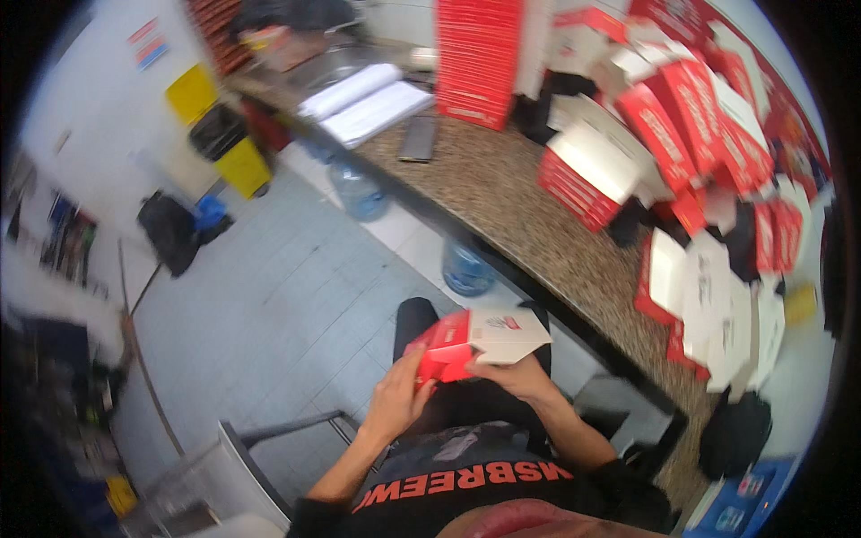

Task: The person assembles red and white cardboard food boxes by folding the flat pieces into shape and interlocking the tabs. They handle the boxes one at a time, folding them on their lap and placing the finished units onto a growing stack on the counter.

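Above my lap I hold a partly folded red and white cardboard food box (453,336). Its white flap (507,334) points to the right. My left hand (399,394) grips the red side, with the fingers along its left edge. At the lower edge of the white part, my right hand (518,377) pinches the card, the thumb near the fold. The fingers under the box are partly hidden.
A granite counter (538,247) runs along my right. On it stand a tall stack of flat red cartons (478,63), a heap of folded boxes (668,117), an open notebook (363,100) and a phone (418,139). Water jugs (466,269) sit beneath; a chair (242,466) stands left.
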The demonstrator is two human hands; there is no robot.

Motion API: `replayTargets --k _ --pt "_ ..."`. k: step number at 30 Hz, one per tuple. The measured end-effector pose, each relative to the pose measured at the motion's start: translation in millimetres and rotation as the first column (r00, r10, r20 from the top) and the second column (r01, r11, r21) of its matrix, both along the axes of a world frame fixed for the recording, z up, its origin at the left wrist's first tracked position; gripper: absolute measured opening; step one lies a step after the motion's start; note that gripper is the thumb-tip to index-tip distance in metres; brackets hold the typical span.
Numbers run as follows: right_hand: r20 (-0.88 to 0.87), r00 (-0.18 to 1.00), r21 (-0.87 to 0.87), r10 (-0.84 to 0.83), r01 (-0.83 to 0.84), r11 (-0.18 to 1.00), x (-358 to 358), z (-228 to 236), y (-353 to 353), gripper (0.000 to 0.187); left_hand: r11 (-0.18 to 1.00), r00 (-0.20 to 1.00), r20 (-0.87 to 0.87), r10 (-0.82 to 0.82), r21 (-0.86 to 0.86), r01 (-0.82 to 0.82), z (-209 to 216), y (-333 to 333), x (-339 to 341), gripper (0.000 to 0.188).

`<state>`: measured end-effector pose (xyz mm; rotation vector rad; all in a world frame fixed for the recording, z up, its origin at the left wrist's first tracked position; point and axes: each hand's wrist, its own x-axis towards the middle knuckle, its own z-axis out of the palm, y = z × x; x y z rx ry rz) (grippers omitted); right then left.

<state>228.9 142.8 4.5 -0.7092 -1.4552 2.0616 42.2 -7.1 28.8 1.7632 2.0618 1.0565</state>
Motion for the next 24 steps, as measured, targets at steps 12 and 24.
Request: replayTargets --k 12,24 --pt "0.172 0.975 0.870 -0.140 -0.083 0.486 -11.4 -28.5 -49.1 0.040 0.975 0.864 0.484 0.141 0.081 -0.205 -38.9 9.2 42.0 0.076" --pt "0.354 0.796 0.472 0.491 -0.605 0.641 6.2 20.4 24.7 0.053 0.952 0.467 0.857 0.217 -0.292 0.094 -65.9 3.1 -7.4 0.066"
